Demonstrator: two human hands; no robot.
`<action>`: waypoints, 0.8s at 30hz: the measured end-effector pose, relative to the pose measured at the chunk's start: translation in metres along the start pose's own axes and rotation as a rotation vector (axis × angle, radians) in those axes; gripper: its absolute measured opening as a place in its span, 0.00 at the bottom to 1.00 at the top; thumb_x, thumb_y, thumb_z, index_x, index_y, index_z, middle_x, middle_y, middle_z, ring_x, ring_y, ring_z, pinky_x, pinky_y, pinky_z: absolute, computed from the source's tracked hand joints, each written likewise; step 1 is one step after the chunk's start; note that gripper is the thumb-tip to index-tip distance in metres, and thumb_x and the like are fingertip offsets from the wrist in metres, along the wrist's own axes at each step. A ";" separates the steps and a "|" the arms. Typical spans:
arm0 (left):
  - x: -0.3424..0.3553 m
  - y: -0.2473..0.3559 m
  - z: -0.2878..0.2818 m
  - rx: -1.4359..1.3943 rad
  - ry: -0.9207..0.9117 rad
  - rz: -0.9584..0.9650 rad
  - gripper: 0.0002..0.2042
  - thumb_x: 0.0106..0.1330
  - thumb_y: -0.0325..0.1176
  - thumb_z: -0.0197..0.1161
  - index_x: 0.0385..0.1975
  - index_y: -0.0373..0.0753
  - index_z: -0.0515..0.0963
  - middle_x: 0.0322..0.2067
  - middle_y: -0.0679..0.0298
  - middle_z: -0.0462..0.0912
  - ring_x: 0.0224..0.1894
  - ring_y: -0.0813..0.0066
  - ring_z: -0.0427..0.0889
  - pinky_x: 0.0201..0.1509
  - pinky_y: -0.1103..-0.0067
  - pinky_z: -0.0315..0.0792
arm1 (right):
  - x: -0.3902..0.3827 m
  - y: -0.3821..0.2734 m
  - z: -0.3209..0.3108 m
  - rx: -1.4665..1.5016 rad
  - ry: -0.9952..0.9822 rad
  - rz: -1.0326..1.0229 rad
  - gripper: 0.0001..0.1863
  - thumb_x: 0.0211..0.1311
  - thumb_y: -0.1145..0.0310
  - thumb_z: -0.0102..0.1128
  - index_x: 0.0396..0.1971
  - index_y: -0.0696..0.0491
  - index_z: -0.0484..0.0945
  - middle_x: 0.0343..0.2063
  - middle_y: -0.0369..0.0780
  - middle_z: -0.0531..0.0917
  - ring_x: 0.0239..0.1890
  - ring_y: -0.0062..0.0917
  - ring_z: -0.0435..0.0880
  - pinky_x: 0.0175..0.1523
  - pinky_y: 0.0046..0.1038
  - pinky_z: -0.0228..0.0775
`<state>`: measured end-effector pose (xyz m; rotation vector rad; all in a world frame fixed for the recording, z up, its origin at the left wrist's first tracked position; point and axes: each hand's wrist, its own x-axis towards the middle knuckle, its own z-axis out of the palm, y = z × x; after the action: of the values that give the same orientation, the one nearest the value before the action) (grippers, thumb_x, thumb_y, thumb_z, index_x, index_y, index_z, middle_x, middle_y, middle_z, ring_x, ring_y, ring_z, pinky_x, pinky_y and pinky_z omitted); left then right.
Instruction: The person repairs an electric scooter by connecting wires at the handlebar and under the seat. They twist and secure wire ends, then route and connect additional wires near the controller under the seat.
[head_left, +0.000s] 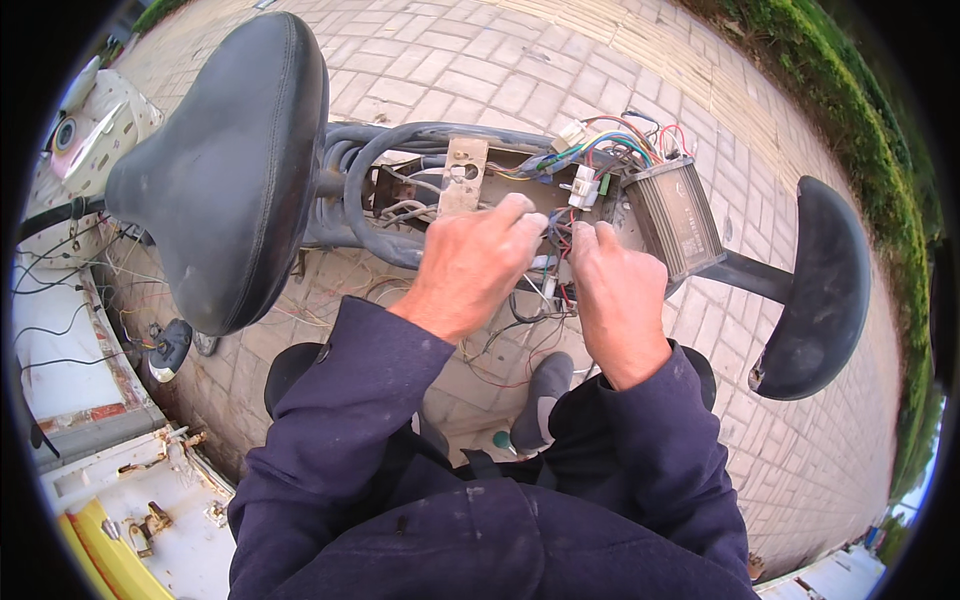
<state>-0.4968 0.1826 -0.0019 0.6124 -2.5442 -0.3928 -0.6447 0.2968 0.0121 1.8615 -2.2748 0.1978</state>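
Working at thin wires [562, 232] in the open middle of a bike-like frame [425, 133], two bare hands close together, a small gap between fingertips. Left hand [475, 255]: grip closed, fingers curled, pinching at the wires from the left. Right hand [618, 290]: grip closed too, thumb and forefinger together, pinching at the same wires from the right. Exact strand in each can't be told, fingers cover it.

Wires sit between the hands, just below a white connector [584, 188]. Ribbed metal box [678, 220] beyond the right hand, up and right, coloured leads [628, 135] looping at its upper left. Drilled metal plate [463, 165] just above the left hand. Big black saddle [235, 170] left, small curved black pad [825, 290] far right. Brick paving [770, 440] underneath, grey shoe [550, 378] below the hands.
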 end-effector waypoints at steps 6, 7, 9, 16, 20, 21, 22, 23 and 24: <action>0.008 -0.005 0.012 -0.098 -0.180 -0.108 0.16 0.63 0.34 0.69 0.49 0.38 0.80 0.40 0.56 0.83 0.41 0.52 0.85 0.40 0.60 0.77 | 0.012 0.008 0.015 0.110 0.012 0.035 0.04 0.59 0.72 0.61 0.32 0.54 0.76 0.27 0.45 0.83 0.29 0.45 0.85 0.32 0.43 0.74; 0.011 -0.004 0.014 -0.134 -0.174 -0.131 0.15 0.64 0.34 0.68 0.49 0.37 0.81 0.41 0.55 0.85 0.42 0.51 0.85 0.43 0.61 0.78 | 0.012 0.010 0.015 0.199 0.028 0.082 0.06 0.60 0.69 0.64 0.30 0.54 0.76 0.27 0.45 0.84 0.30 0.45 0.85 0.33 0.43 0.73; 0.017 -0.006 0.012 -0.320 -0.115 -0.168 0.15 0.65 0.33 0.68 0.49 0.35 0.82 0.41 0.54 0.86 0.43 0.55 0.86 0.45 0.65 0.78 | 0.011 0.014 0.010 0.309 0.017 0.121 0.06 0.62 0.70 0.63 0.32 0.54 0.76 0.28 0.46 0.84 0.30 0.45 0.85 0.33 0.44 0.73; 0.028 0.001 0.004 -1.025 -0.176 -0.454 0.11 0.72 0.29 0.65 0.47 0.30 0.82 0.34 0.61 0.87 0.31 0.82 0.85 0.34 0.81 0.80 | 0.006 0.016 -0.011 0.622 0.118 0.234 0.06 0.65 0.72 0.63 0.40 0.56 0.81 0.33 0.45 0.86 0.35 0.44 0.86 0.40 0.40 0.75; 0.026 0.002 -0.003 -1.154 -0.135 -0.470 0.12 0.72 0.30 0.65 0.50 0.30 0.80 0.36 0.62 0.87 0.36 0.83 0.85 0.40 0.82 0.81 | 0.000 0.023 -0.022 0.742 0.051 0.219 0.10 0.65 0.71 0.64 0.44 0.57 0.82 0.37 0.46 0.86 0.39 0.44 0.86 0.42 0.38 0.76; 0.026 0.001 -0.005 -1.173 -0.096 -0.444 0.13 0.72 0.30 0.65 0.51 0.30 0.80 0.37 0.62 0.87 0.37 0.83 0.85 0.41 0.82 0.81 | -0.001 0.025 -0.024 0.777 0.027 0.208 0.11 0.64 0.71 0.64 0.46 0.57 0.82 0.38 0.47 0.86 0.39 0.44 0.86 0.43 0.37 0.76; 0.026 0.000 -0.006 -1.182 -0.069 -0.448 0.13 0.73 0.30 0.65 0.51 0.29 0.79 0.38 0.61 0.87 0.38 0.83 0.85 0.41 0.82 0.80 | -0.002 0.027 -0.025 0.824 0.011 0.224 0.12 0.64 0.71 0.65 0.47 0.57 0.82 0.39 0.47 0.86 0.40 0.44 0.86 0.43 0.36 0.76; 0.025 -0.003 -0.010 -1.136 -0.091 -0.438 0.13 0.73 0.31 0.65 0.51 0.30 0.78 0.41 0.60 0.87 0.40 0.81 0.85 0.41 0.83 0.80 | -0.004 0.028 -0.026 0.875 -0.006 0.240 0.13 0.64 0.70 0.65 0.48 0.57 0.83 0.39 0.47 0.87 0.41 0.43 0.86 0.44 0.35 0.76; 0.025 -0.003 -0.011 -1.158 -0.112 -0.467 0.13 0.73 0.31 0.65 0.51 0.30 0.78 0.41 0.59 0.87 0.41 0.81 0.85 0.41 0.82 0.80 | -0.004 0.029 -0.025 0.934 -0.023 0.266 0.14 0.64 0.70 0.66 0.48 0.57 0.83 0.40 0.47 0.87 0.40 0.42 0.87 0.44 0.35 0.77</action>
<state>-0.5091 0.1662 0.0158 0.6704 -1.7537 -1.8805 -0.6702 0.3121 0.0362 1.8369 -2.6715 1.4960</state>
